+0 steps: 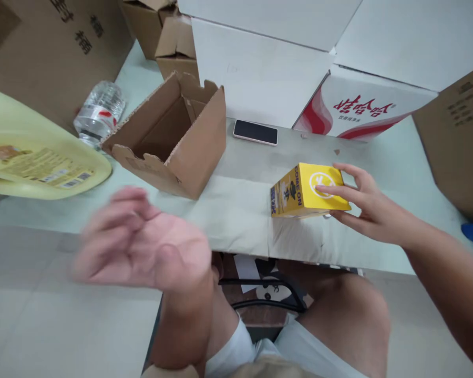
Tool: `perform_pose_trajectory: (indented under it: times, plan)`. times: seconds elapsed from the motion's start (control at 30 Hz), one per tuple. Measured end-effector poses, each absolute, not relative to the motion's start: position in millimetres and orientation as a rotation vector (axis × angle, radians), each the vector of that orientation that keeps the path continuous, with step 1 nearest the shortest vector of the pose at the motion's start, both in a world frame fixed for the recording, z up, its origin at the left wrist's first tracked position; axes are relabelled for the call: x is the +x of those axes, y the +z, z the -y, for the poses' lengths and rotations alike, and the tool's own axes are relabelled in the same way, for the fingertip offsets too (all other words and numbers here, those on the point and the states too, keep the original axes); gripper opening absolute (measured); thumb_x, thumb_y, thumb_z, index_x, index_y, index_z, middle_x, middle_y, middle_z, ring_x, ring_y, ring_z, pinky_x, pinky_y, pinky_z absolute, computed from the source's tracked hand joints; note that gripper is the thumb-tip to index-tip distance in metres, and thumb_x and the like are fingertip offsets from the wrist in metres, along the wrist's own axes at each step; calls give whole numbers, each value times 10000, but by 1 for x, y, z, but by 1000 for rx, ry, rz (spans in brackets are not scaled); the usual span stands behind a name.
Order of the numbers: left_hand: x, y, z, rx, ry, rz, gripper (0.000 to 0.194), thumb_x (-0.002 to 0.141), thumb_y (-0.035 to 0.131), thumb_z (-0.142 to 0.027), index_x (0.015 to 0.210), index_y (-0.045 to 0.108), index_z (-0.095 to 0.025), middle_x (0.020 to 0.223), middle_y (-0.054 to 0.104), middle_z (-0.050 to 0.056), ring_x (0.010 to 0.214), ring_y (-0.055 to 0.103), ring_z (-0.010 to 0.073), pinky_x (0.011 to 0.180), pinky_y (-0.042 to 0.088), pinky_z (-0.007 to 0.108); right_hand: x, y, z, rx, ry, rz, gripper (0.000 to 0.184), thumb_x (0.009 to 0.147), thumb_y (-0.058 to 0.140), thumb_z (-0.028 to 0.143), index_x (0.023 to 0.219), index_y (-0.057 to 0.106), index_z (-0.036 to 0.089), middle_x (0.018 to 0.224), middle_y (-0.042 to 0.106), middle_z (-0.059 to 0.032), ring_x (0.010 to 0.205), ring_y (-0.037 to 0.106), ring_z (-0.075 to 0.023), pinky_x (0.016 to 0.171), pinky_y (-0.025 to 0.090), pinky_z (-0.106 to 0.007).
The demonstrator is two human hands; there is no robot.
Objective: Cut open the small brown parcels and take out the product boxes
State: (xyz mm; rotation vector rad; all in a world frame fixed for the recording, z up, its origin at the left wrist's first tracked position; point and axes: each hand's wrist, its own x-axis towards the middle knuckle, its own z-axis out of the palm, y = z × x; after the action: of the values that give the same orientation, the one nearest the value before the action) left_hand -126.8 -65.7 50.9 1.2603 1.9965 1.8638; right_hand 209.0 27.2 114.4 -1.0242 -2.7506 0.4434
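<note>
My right hand (372, 205) grips the right end of a small yellow carton (305, 191) on the table. The thumb is at its near edge, one finger lies across the face with a white round logo, and another reaches its far corner. "COME ON" is printed on the carton's side. My left hand (144, 244), smeared by motion, is raised in front of the table's edge. Its palm faces up with nothing on it, and the fingers are loosely bent and apart from the thumb. Beyond it stands an open brown cardboard box (205, 144), its visible inside dark.
A black-screened phone (255, 132) lies near stacked white boxes (256, 73). On the left are a large yellow bottle (43, 152) and a clear plastic bottle (100, 113). Brown cartons (457, 142) stand at both sides. The table's front edge (244, 247) is above my knees.
</note>
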Motion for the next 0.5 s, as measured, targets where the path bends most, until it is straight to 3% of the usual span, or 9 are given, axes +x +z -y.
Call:
perform_pose_trajectory:
  times: [0.03, 0.07, 0.13, 0.2, 0.3, 0.4, 0.47, 0.5]
  plan:
    - [-116, 48, 66, 1259, 2019, -1916, 426, 910, 428, -558, 1316, 387, -434, 1212, 581, 26, 1410, 500, 331, 1103, 463, 694, 210, 110, -20, -1047, 483, 2697, 501, 956, 553, 263, 1444, 565, 377, 1614, 330, -105, 1549, 331, -343, 1110, 509, -579]
    - [-108, 43, 64, 1283, 2077, -1797, 348, 927, 403, -531, 1243, 445, -391, 1085, 605, 27, 1239, 616, 305, 1035, 528, 632, 211, 103, -13, -1070, 528, 2627, 483, 961, 537, 240, 1420, 585, 379, 1601, 360, -93, 1535, 363, -326, 1125, 504, -571]
    - [-95, 30, 52, 1372, 1901, -1551, 283, 930, 424, -496, 1114, 519, -304, 981, 632, 34, 1039, 676, 257, 958, 579, 518, 211, 87, -2, -1105, 597, 2446, 417, 960, 520, 219, 1329, 645, 366, 1606, 383, -66, 1510, 409, -317, 1164, 465, -594]
    - [-86, 16, 35, 1454, 1477, -1342, 339, 906, 488, -488, 1139, 550, -249, 1147, 670, 83, 1150, 656, 268, 1024, 552, 491, 208, 66, 4, -1096, 632, 2258, 329, 948, 526, 232, 1209, 688, 351, 1602, 404, -43, 1499, 425, -328, 1185, 423, -626]
    - [-71, 0, 15, 1569, 1047, -1084, 632, 837, 648, -522, 1376, 482, -238, 1466, 565, 149, 1395, 521, 340, 1149, 464, 538, 194, 31, 1, -1026, 675, 2006, 283, 924, 541, 324, 1176, 654, 383, 1591, 413, -23, 1494, 427, -337, 1137, 463, -615]
    - [-55, -6, 13, 1567, 966, -1036, 747, 826, 738, -506, 1459, 427, -259, 1481, 564, 150, 1360, 557, 340, 1122, 498, 527, 177, 2, -6, -1169, 671, 1755, 530, 955, 433, 444, 1476, 339, 435, 1574, 406, -88, 1429, 508, -310, 1047, 532, -573]
    - [-50, -6, 17, 1512, 961, -1120, 693, 874, 704, -510, 1465, 435, -269, 1474, 576, 140, 1310, 598, 317, 1057, 550, 495, 171, -11, -5, -1335, 683, 1596, 627, 984, 373, 489, 1544, 105, 402, 1497, 458, -133, 1301, 612, -269, 994, 565, -501]
    - [-50, -6, 18, 1502, 940, -1157, 679, 892, 683, -524, 1472, 437, -270, 1487, 567, 141, 1297, 606, 311, 1020, 571, 479, 171, -15, -3, -1384, 710, 1535, 625, 992, 377, 503, 1533, 88, 384, 1455, 486, -136, 1236, 646, -247, 979, 571, -464]
